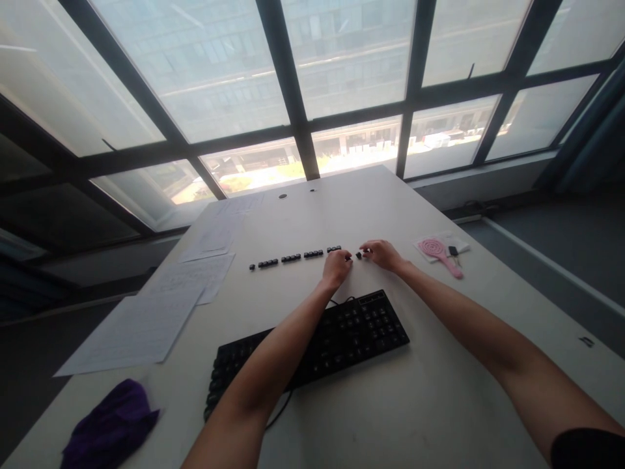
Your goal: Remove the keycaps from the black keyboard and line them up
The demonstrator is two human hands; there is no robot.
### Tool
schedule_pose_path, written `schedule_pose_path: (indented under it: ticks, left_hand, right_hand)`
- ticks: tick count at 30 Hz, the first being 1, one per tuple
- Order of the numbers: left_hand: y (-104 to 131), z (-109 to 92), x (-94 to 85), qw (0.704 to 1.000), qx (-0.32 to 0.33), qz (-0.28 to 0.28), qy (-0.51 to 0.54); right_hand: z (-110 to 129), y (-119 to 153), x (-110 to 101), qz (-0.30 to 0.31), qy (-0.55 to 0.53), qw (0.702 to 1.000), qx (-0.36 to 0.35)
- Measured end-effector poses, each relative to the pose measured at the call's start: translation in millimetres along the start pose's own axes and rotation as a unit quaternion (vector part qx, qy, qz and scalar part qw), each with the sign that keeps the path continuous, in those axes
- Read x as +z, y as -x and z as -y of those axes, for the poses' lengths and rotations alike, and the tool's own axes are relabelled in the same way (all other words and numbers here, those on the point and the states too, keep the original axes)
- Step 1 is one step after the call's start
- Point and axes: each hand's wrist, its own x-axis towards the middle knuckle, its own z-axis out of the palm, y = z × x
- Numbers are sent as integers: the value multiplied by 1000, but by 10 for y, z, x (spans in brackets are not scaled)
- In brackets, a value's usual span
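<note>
My left hand [337,266] is at the right end of a row of black keycaps, its fingers curled inward. Something small and dark shows at its fingertips, too small to name. Just right of it, a single black keycap [358,255] sits on the white desk. Beside that keycap is my right hand [383,253], thumb and fingers apart. The row runs left in short groups, with one keycap group [313,253] near the left hand and a lone keycap [252,267] at the far left end. My left forearm crosses above a black keyboard [351,332], hiding part of it.
Printed papers [141,326] lie along the desk's left side. A purple cloth [114,423] is at the front left. At the right are a pink hairbrush [433,248] and a small black object [453,251]. Windows stand behind the desk [351,202].
</note>
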Motion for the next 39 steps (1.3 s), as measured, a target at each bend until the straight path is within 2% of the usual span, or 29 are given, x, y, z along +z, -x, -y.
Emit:
schedule_pose_path:
  ticks: [6,11,14,18,22,26,31,39]
  left_hand:
    - [-83,-50,81,1000,13,9,2]
    - [-60,-107,5,1000,11,11,18]
    - [168,-207,-114,999,17,12,44]
    - [713,-404,-256,991,67,40,113]
    - [1146,-516,-272,990,100,39,94]
    - [1264,-494,-203,988,119,28,90]
    - [1265,-463,-119,986,139,3,94]
    - [1310,-491,-87,987,141,-15,80]
  right_hand:
    - [69,-80,-5,57,18,997,-46]
    - [90,-95,-34,61,9,997,-49]
    - [150,68,-138,38,-20,998,-43]
    - [349,583,-385,-5,-144,989,-45]
    - [618,1116,-598,37,-178,982,-43]
    - [822,1299,-673,95,-132,986,-45]
    - [946,1253,-699,145,-37,988,-45]
    - [1106,1230,-712,182,82,979,-38]
